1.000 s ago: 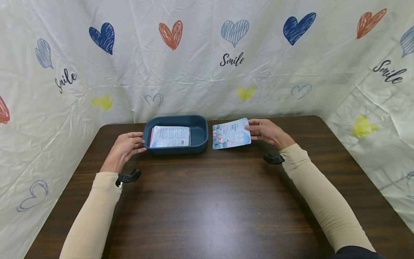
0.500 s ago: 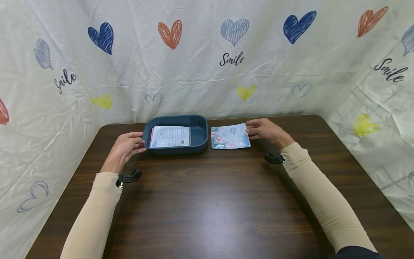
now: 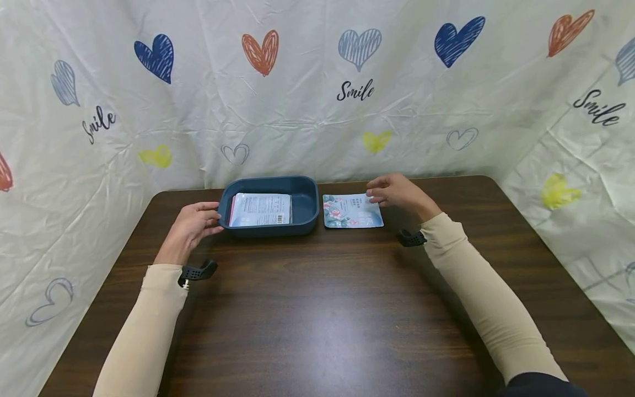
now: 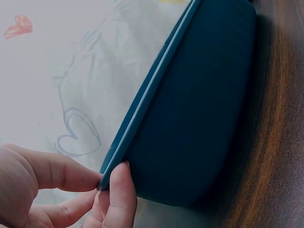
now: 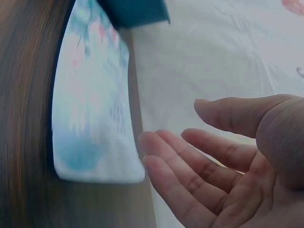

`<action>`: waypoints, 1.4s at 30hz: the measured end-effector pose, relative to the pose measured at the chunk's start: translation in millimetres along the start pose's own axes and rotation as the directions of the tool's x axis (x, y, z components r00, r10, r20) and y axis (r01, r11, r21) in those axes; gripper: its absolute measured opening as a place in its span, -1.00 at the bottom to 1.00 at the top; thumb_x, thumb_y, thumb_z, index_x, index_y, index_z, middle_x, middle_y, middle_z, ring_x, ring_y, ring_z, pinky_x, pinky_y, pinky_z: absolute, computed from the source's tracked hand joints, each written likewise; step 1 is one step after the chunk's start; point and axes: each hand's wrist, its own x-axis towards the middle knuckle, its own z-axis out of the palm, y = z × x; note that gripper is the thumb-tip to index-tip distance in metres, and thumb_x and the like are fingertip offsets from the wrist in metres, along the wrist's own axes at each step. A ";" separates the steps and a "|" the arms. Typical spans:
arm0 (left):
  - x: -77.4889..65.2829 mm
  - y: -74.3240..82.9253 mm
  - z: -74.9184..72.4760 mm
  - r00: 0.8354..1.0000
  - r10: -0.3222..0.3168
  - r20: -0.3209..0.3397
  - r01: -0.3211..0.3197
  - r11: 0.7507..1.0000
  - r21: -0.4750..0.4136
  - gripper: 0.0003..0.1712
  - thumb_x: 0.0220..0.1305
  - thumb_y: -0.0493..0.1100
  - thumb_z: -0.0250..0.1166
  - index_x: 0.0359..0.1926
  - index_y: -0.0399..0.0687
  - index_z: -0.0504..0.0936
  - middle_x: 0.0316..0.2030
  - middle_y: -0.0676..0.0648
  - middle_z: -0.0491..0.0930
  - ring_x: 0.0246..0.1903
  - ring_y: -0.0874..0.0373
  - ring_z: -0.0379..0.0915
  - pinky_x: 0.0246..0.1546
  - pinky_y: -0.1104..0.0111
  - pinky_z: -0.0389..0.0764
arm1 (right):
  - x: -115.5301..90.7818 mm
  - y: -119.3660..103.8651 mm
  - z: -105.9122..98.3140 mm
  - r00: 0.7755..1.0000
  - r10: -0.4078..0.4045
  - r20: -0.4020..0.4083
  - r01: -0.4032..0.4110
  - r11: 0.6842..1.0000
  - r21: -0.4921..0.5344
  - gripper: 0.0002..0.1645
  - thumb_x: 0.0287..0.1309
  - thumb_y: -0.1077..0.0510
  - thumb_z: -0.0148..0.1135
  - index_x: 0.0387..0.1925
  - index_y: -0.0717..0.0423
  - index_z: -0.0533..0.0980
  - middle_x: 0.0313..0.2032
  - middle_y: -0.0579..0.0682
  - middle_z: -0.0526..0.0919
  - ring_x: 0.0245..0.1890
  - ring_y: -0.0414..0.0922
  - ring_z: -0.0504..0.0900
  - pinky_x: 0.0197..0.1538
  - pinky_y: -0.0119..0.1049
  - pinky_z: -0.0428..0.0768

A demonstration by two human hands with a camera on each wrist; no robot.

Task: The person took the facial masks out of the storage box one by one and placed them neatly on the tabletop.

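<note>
At the back of the table, a dark blue plastic basin holds several flat sachets, the top one white and pale blue with a barcode. My left hand pinches the basin's left rim between thumb and fingers; the left wrist view shows the basin wall close up. To the right of the basin, a light blue flower-printed sachet lies flat on the table. Above its upper right corner hovers my right hand, holding nothing. In the right wrist view its fingers are loosely bent, apart from the thumb.
The brown wooden table ends at the back against a white curtain printed with hearts and "Smile". A black wrist strap mount sits on each forearm, over beige sleeves.
My right hand lowered the flower-printed sachet flat onto the table and let it go, then rose slightly and moved left. The left hand stayed at the basin's rim.
</note>
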 end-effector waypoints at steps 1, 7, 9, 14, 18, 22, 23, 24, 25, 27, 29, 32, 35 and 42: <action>0.1 0.1 -0.3 1.000 0.001 0.000 -0.001 1.000 -0.001 -0.39 0.48 -0.31 0.11 0.50 -0.18 0.28 0.27 -0.28 0.34 -0.10 0.05 0.49 -0.09 0.38 0.71 | 0.9 -3.2 3.1 1.000 -0.010 -0.002 0.010 1.000 0.012 -0.41 0.45 0.13 0.18 0.36 0.36 0.36 0.27 0.33 0.52 0.20 0.21 0.59 0.26 0.06 0.55; 0.9 -1.0 -2.5 1.000 0.009 -0.001 -0.009 1.000 -0.003 -0.39 0.48 -0.32 0.11 0.50 -0.16 0.29 0.28 -0.28 0.33 -0.09 0.04 0.49 -0.07 0.37 0.71 | 11.0 -20.0 22.9 0.996 -0.083 0.042 0.077 0.989 0.125 -0.50 0.49 0.18 0.11 0.34 0.33 0.39 0.24 0.36 0.53 0.21 0.18 0.60 0.29 0.12 0.52; 1.1 -1.7 -2.8 1.000 0.010 0.002 -0.010 1.000 -0.006 -0.39 0.48 -0.32 0.10 0.50 -0.16 0.28 0.28 -0.28 0.33 -0.09 0.04 0.49 -0.06 0.37 0.71 | 15.2 -25.5 29.2 0.993 -0.100 0.058 0.087 0.978 0.192 -0.52 0.50 0.19 0.09 0.34 0.30 0.39 0.25 0.35 0.53 0.22 0.17 0.59 0.30 0.14 0.50; 1.6 -2.1 -2.6 1.000 0.013 0.017 -0.013 1.000 -0.013 -0.38 0.49 -0.32 0.09 0.51 -0.16 0.26 0.29 -0.29 0.32 -0.06 0.01 0.48 -0.07 0.38 0.71 | 22.8 -38.7 41.9 0.987 -0.143 0.068 0.114 0.943 0.313 -0.50 0.43 0.22 0.18 0.34 0.21 0.41 0.26 0.30 0.53 0.22 0.13 0.59 0.31 0.11 0.50; 2.1 -1.9 -2.6 1.000 0.014 0.024 -0.014 1.000 -0.015 -0.38 0.49 -0.32 0.09 0.52 -0.15 0.25 0.31 -0.30 0.31 -0.04 0.00 0.47 -0.07 0.39 0.70 | 28.6 -46.0 50.3 0.982 -0.176 0.071 0.139 0.922 0.361 -0.44 0.39 0.23 0.24 0.36 0.20 0.39 0.26 0.29 0.54 0.21 0.10 0.60 0.34 0.15 0.44; 2.4 -2.2 -3.2 1.000 0.012 0.026 -0.012 1.000 -0.017 -0.37 0.49 -0.32 0.09 0.52 -0.16 0.25 0.30 -0.30 0.31 -0.06 0.01 0.48 -0.07 0.39 0.71 | 35.1 -51.4 58.3 0.978 -0.197 0.074 0.155 0.911 0.381 -0.41 0.38 0.23 0.25 0.39 0.20 0.38 0.24 0.24 0.58 0.21 0.10 0.61 0.34 0.13 0.45; 2.4 -2.4 -3.4 1.000 0.012 0.026 -0.012 1.000 -0.017 -0.37 0.48 -0.32 0.09 0.52 -0.16 0.25 0.30 -0.30 0.31 -0.06 0.01 0.48 -0.07 0.39 0.71 | 36.6 -52.7 60.1 0.976 -0.202 0.077 0.157 0.907 0.390 -0.42 0.39 0.24 0.23 0.39 0.21 0.38 0.24 0.24 0.58 0.22 0.11 0.60 0.34 0.12 0.46; 2.3 -2.5 -3.4 1.000 0.012 0.025 -0.012 1.000 -0.017 -0.37 0.48 -0.33 0.09 0.52 -0.16 0.25 0.30 -0.30 0.31 -0.07 0.01 0.48 -0.08 0.39 0.71 | 38.3 -53.8 61.8 0.975 -0.208 0.080 0.159 0.903 0.399 -0.42 0.40 0.25 0.22 0.40 0.22 0.37 0.25 0.25 0.57 0.23 0.13 0.59 0.34 0.11 0.47; 2.3 -2.7 -3.5 1.000 0.012 0.025 -0.012 1.000 -0.017 -0.37 0.48 -0.33 0.10 0.52 -0.16 0.25 0.29 -0.30 0.31 -0.07 0.02 0.48 -0.08 0.39 0.71 | 39.8 -55.1 63.5 0.974 -0.212 0.083 0.161 0.898 0.409 -0.42 0.41 0.27 0.20 0.40 0.24 0.36 0.25 0.26 0.56 0.24 0.14 0.58 0.33 0.10 0.47; 2.3 -3.1 -3.5 1.000 0.014 0.022 -0.013 1.000 -0.017 -0.37 0.48 -0.33 0.10 0.51 -0.16 0.25 0.29 -0.30 0.32 -0.08 0.02 0.49 -0.08 0.39 0.71 | 42.7 -57.8 67.0 0.971 -0.220 0.091 0.161 0.889 0.429 -0.42 0.42 0.30 0.16 0.42 0.26 0.34 0.27 0.28 0.54 0.27 0.17 0.55 0.33 0.08 0.49; 2.1 -3.3 -3.7 1.000 0.015 0.020 -0.014 1.000 -0.017 -0.37 0.48 -0.33 0.10 0.52 -0.16 0.25 0.29 -0.30 0.32 -0.08 0.01 0.49 -0.08 0.39 0.71 | 45.5 -61.1 70.6 0.969 -0.226 0.099 0.162 0.885 0.437 -0.42 0.42 0.33 0.14 0.42 0.26 0.33 0.27 0.28 0.54 0.27 0.16 0.54 0.31 0.05 0.51; 1.7 -3.3 -3.9 1.000 0.013 0.022 -0.013 1.000 -0.019 -0.37 0.49 -0.32 0.09 0.52 -0.15 0.25 0.30 -0.31 0.31 -0.06 0.00 0.49 -0.08 0.39 0.71 | 49.9 -65.6 76.4 0.967 -0.229 0.110 0.161 0.887 0.432 -0.42 0.42 0.33 0.14 0.43 0.23 0.34 0.27 0.24 0.55 0.25 0.08 0.58 0.29 -0.01 0.54; 1.4 -3.0 -3.5 1.000 0.011 0.024 -0.011 1.000 -0.017 -0.37 0.49 -0.32 0.08 0.52 -0.15 0.24 0.32 -0.32 0.30 -0.06 0.01 0.48 -0.07 0.39 0.70 | 54.3 -69.2 82.7 0.964 -0.236 0.122 0.165 0.892 0.420 -0.42 0.40 0.33 0.17 0.41 0.20 0.36 0.27 0.24 0.54 0.22 0.03 0.60 0.28 -0.03 0.55; 0.7 -2.0 -3.2 1.000 0.012 0.025 -0.012 1.000 -0.010 -0.37 0.50 -0.32 0.08 0.52 -0.16 0.23 0.33 -0.33 0.29 -0.05 0.00 0.49 -0.08 0.40 0.70 | 62.2 -80.6 97.7 0.943 -0.271 0.196 0.181 0.907 0.381 -0.37 0.36 0.32 0.23 0.42 0.22 0.35 0.31 0.30 0.48 0.32 0.18 0.49 0.27 -0.07 0.57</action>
